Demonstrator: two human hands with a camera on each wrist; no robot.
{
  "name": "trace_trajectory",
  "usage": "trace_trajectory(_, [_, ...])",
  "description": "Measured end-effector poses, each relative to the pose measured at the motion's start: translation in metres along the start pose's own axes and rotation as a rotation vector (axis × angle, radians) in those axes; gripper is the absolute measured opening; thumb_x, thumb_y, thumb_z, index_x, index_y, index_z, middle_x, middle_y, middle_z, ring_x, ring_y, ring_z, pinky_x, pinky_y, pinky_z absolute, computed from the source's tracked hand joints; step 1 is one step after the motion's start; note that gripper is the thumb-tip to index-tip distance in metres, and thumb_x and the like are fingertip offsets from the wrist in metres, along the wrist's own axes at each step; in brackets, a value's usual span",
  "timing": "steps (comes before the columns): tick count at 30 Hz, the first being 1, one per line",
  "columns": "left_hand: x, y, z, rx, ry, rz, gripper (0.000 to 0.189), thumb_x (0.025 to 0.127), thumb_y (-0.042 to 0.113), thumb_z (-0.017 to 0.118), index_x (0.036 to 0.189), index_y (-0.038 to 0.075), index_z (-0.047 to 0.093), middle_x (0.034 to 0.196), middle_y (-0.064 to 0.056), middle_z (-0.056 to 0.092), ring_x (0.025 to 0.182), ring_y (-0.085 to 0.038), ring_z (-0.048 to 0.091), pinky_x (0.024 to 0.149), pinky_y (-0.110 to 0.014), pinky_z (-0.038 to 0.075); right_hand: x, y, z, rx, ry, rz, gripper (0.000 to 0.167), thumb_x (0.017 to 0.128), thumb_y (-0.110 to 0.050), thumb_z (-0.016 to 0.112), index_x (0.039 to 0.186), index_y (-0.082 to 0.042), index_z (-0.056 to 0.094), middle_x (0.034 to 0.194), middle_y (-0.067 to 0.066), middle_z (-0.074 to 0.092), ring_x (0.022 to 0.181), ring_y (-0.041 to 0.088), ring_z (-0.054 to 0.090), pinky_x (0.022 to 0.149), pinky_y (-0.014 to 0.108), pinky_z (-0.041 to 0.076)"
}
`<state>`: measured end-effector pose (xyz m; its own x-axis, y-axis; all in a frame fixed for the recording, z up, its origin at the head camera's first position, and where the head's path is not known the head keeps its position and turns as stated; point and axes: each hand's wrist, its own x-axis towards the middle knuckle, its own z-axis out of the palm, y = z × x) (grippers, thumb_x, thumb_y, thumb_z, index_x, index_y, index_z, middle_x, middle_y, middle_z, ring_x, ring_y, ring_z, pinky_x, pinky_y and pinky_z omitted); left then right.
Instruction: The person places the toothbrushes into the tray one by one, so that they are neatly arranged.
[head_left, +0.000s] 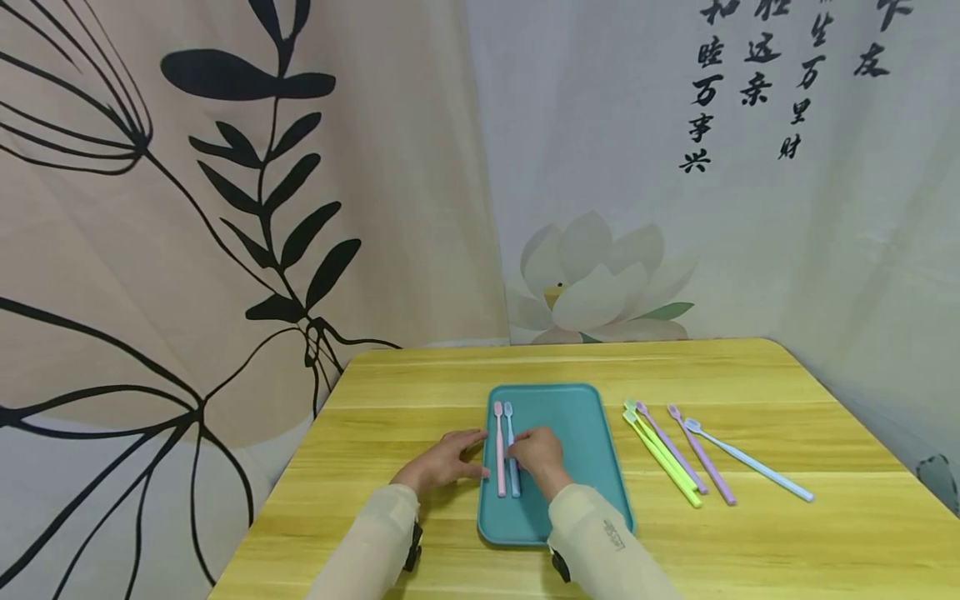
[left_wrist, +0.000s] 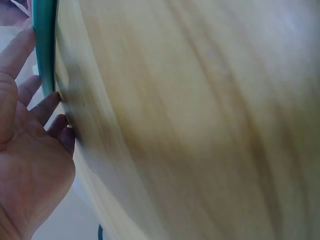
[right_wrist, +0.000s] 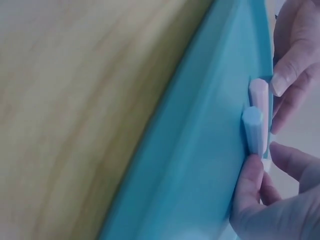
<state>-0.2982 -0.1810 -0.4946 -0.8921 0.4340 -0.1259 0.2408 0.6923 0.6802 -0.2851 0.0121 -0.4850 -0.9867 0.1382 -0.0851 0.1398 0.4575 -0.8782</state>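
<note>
In the head view a pink toothbrush [head_left: 500,454] and a light blue toothbrush [head_left: 514,475] lie side by side along the left part of a teal tray [head_left: 555,525]. My right hand [head_left: 540,457] is over the blue one. In the right wrist view its index fingertip touches the blue handle [right_wrist: 253,125], while the thumb stands apart, near the pink handle [right_wrist: 260,92]. My left hand [head_left: 446,461] is at the tray's left edge with its fingers spread. The left wrist view shows those fingers [left_wrist: 46,106] against the tray's outer side [left_wrist: 44,50].
Right of the tray, on the wooden table [head_left: 405,396], lie two yellow-green toothbrushes [head_left: 663,458], two purple toothbrushes [head_left: 705,458] and another blue toothbrush [head_left: 757,465]. A printed curtain [head_left: 420,208] hangs behind the table.
</note>
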Motion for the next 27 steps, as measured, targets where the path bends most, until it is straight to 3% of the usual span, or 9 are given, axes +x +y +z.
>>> trace_trajectory(9, [0.000, 0.000, 0.001, -0.014, -0.004, 0.004, 0.072, 0.091, 0.030, 0.074, 0.152, 0.011, 0.040, 0.156, -0.017, 0.033, 0.144, -0.041, 0.024, 0.114, -0.061, 0.024, -0.001, 0.003, -0.008, 0.111, -0.058, 0.037, 0.017, 0.083, -0.005, 0.075, 0.098, 0.003, 0.072, 0.076, 0.007, 0.064, 0.066, 0.018, 0.062, 0.061, 0.031, 0.054])
trace_trajectory(19, [-0.001, -0.001, 0.000, -0.027, -0.004, 0.014, 0.072, 0.091, 0.029, 0.074, 0.152, 0.010, 0.040, 0.156, -0.018, 0.034, 0.144, -0.041, 0.024, 0.114, -0.061, 0.023, 0.009, 0.006, -0.018, 0.203, -0.121, 0.032, 0.028, 0.091, -0.013, 0.072, 0.113, 0.005, 0.068, 0.096, 0.011, 0.068, 0.078, 0.021, 0.064, 0.071, 0.033, 0.058])
trace_trajectory(27, [-0.001, 0.000, -0.001, -0.054, -0.007, 0.036, 0.074, 0.091, 0.025, 0.075, 0.152, 0.006, 0.039, 0.156, -0.021, 0.032, 0.144, -0.043, 0.024, 0.114, -0.060, 0.024, 0.010, 0.001, -0.033, 0.329, -0.189, 0.013, 0.031, 0.093, -0.012, 0.070, 0.116, 0.008, 0.065, 0.107, 0.016, 0.067, 0.093, 0.032, 0.066, 0.080, 0.038, 0.059])
